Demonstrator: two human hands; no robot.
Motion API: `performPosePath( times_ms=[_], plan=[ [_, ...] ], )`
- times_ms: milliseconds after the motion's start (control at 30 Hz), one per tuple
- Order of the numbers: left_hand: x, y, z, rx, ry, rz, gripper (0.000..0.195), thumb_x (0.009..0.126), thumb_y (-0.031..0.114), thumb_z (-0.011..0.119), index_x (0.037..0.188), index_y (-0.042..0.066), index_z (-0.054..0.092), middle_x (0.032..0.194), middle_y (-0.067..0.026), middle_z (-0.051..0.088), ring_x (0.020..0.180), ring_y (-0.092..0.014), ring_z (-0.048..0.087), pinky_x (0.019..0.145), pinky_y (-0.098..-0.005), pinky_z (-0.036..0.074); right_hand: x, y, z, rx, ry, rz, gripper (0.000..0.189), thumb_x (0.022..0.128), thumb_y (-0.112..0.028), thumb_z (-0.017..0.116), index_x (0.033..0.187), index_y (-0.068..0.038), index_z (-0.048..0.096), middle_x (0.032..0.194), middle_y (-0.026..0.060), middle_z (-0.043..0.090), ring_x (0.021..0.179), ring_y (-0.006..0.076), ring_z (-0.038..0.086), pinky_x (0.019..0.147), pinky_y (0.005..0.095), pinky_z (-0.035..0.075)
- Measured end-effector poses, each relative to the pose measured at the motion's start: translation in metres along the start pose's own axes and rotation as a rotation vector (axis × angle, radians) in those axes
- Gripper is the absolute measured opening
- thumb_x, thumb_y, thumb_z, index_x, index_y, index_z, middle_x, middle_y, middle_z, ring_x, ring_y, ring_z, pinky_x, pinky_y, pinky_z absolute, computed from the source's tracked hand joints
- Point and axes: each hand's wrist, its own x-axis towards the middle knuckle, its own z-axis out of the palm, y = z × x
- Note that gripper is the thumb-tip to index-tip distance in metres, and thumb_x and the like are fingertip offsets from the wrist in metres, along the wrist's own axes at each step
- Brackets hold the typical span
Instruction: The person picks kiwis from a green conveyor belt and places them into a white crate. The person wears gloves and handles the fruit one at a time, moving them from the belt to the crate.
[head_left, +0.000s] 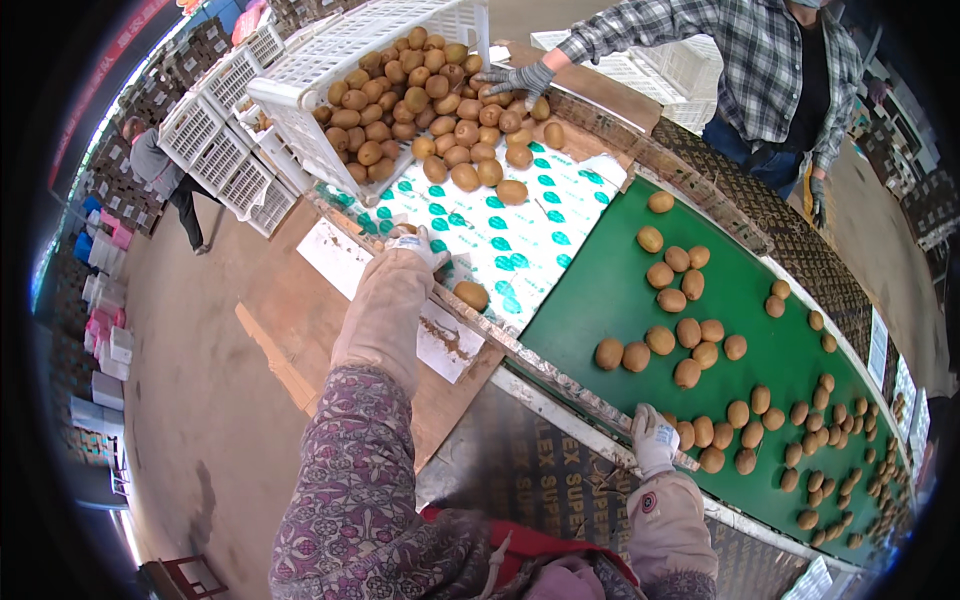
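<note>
Brown kiwifruit spill from a tipped white plastic crate onto a white sheet with green leaf prints. My left hand, in a white glove, is at the sheet's near edge, over a kiwifruit partly hidden by the fingers; whether it grips the fruit is unclear. A single kiwifruit lies just right of it. My right hand, also gloved, rests on the wooden side rail of a green conveyor belt, its fingers over the rail. Many kiwifruit are scattered along the belt.
Across the belt a person in a checked shirt has a grey-gloved hand on the kiwifruit pile. Stacked white crates stand at the left, with another person beside them. Cardboard covers the near left surface.
</note>
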Motion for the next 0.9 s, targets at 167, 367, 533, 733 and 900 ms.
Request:
performPosePath(
  times_ms=[167,367,533,733,900],
  plan=[
    [0.001,0.052,0.029,-0.238,-0.097,0.115,0.084,0.077,0.059,0.057,0.143,0.013,0.031,0.147,-0.0236,0.026,0.134,-0.038,0.032,0.109,-0.0428,0.029,0.005,0.009,0.010,-0.005,0.040,-0.055,0.024,0.091,-0.026,0.041,0.094,-0.011,0.060,0.094,0.0107,0.064,0.088,0.0312,0.060,0.074,0.0417,0.048],
    [-0.031,0.110,0.067,-0.510,0.017,0.501,0.075,0.080,0.052,0.057,0.141,0.015,0.034,0.145,-0.0215,0.031,0.133,-0.038,0.032,0.109,-0.0410,0.030,0.008,0.002,0.012,-0.014,0.022,-0.061,0.023,0.092,-0.026,0.039,0.094,-0.013,0.058,0.093,0.0085,0.062,0.087,0.0297,0.060,0.073,0.0419,0.048],
    [-0.041,0.090,0.037,-0.388,0.230,0.344,0.063,0.080,0.051,0.060,0.128,0.010,0.050,0.130,-0.0191,0.048,0.113,-0.035,0.053,0.095,-0.0409,0.043,0.011,0.010,0.011,-0.004,0.030,-0.053,0.023,0.092,-0.028,0.039,0.092,-0.016,0.058,0.090,0.0058,0.062,0.086,0.0291,0.060,0.071,0.0422,0.048],
    [-0.075,0.087,0.076,-0.177,0.344,0.353,0.039,0.089,0.044,0.048,0.106,0.013,0.065,0.108,-0.0151,0.064,0.098,-0.033,0.060,0.086,-0.0436,0.046,0.016,0.005,0.007,0.098,-0.084,0.133,0.033,0.092,-0.039,0.040,0.091,-0.013,0.060,0.088,0.0126,0.066,0.087,0.0328,0.061,0.076,0.0438,0.047],
    [-0.067,0.096,0.075,-0.162,0.241,0.272,0.041,0.090,0.044,0.044,0.101,0.011,0.066,0.104,-0.0150,0.065,0.097,-0.033,0.061,0.083,-0.0448,0.047,0.030,0.052,0.004,0.341,0.112,0.088,0.051,0.084,-0.041,0.058,0.124,-0.010,0.050,0.117,0.0216,0.057,0.109,0.0383,0.053,0.092,0.0421,0.043]
  ],
)
